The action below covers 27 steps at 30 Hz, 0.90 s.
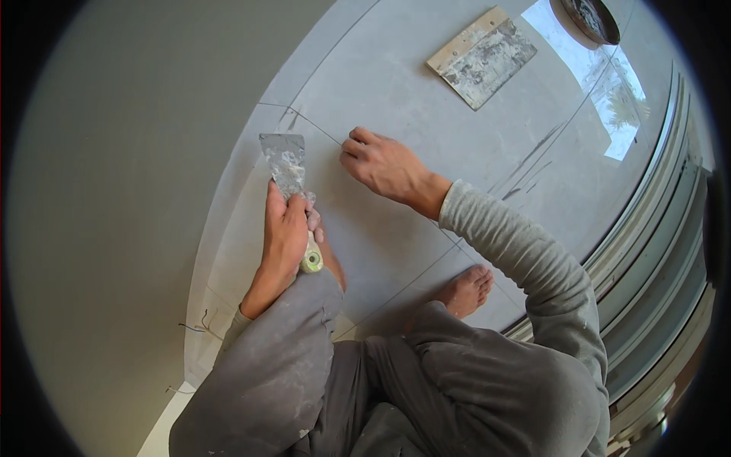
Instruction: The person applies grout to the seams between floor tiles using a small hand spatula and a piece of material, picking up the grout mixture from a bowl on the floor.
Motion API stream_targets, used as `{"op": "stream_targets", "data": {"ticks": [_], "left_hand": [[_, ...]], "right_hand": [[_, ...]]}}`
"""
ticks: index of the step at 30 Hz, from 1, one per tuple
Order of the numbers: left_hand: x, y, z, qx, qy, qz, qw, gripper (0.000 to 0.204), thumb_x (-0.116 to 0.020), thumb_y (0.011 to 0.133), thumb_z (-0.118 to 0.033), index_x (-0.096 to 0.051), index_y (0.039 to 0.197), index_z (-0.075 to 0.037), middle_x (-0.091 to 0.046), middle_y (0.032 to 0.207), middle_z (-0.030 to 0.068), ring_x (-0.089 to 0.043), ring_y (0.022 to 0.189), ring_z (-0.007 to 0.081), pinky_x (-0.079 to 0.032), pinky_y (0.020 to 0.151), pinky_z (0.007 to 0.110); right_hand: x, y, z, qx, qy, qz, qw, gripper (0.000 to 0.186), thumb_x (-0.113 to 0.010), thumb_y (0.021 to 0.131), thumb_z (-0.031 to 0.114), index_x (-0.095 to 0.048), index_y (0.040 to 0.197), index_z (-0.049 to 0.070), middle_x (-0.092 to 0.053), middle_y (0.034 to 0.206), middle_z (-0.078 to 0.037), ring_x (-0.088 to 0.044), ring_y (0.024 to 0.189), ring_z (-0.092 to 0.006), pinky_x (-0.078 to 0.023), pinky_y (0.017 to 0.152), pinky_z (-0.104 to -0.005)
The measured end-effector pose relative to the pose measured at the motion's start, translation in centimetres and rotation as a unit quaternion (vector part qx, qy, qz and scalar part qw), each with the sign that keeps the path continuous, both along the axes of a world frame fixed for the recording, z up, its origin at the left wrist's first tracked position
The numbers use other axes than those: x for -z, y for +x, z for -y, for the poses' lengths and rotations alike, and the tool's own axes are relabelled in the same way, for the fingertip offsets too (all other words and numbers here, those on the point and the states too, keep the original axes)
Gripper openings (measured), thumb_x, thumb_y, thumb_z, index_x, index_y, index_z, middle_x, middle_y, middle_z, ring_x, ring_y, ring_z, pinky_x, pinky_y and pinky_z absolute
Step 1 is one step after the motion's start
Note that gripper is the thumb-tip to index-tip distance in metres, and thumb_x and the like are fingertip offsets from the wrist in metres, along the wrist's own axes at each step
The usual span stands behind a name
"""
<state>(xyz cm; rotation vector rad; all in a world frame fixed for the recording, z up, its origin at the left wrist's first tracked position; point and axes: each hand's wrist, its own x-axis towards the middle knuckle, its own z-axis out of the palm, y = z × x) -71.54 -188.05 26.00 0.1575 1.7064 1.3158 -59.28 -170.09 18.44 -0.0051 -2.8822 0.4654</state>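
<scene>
My left hand (285, 232) is wrapped round the handle of a putty knife (286, 156), near the wall's foot. Dried grey-white filler smears its broad metal blade, which points away from me; the handle's pale green end shows below my fingers. Over the tiled floor (396, 251), to the right of the blade, is my right hand (384, 164). Its fingers are curled in and pressed together, and whatever they hold, if anything, is hidden. I cannot tell whether the fingertips touch the tile.
A wide filler spreader (483, 57), coated with dried filler, lies farther off on the tiles. Beyond it stands a round brown container (590, 21). A plain wall (137, 190) rises on the left, with loose wires (204, 326) at its base. Sliding-door tracks (647, 251) run along the right.
</scene>
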Motion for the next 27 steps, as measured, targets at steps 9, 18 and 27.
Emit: {"op": "stream_targets", "data": {"ticks": [9, 18, 27], "left_hand": [[0.8, -0.6, 1.5, 0.018, 0.012, -0.012, 1.000, 0.044, -0.038, 0.097, -0.003, -0.041, 0.140, -0.012, -0.050, 0.091, 0.0021, -0.045, 0.060, 0.0078, -0.045, 0.048, 0.026], [0.9, 2.6, 1.1, 0.011, -0.016, 0.009, 1.000, 0.029, -0.039, 0.098, -0.004, -0.039, 0.126, -0.009, -0.049, 0.092, 0.0041, -0.046, 0.060, 0.0083, -0.046, 0.047, 0.029], [0.9, 2.2, 1.3, 0.008, 0.011, -0.005, 1.000, 0.026, -0.039, 0.098, -0.003, -0.039, 0.123, -0.008, -0.048, 0.091, 0.0033, -0.045, 0.060, 0.0084, -0.044, 0.048, 0.028]], "right_hand": [[-1.1, 16.6, 6.9, 0.006, 0.048, 0.075, 0.996, 0.016, -0.061, 0.081, 0.015, -0.069, 0.090, 0.003, -0.059, 0.100, -0.005, -0.055, 0.099, -0.0216, -0.049, 0.082, -0.0330], [1.1, 1.7, 2.6, 0.018, -0.064, -0.009, 0.998, 0.014, -0.063, 0.086, 0.011, -0.069, 0.098, 0.006, -0.065, 0.103, -0.006, -0.058, 0.102, -0.0253, -0.052, 0.089, -0.0357], [0.2, 9.3, 5.4, -0.033, 0.012, 0.121, 0.992, 0.013, -0.059, 0.085, 0.014, -0.067, 0.087, 0.005, -0.062, 0.097, -0.006, -0.057, 0.101, -0.0234, -0.051, 0.087, -0.0352]]}}
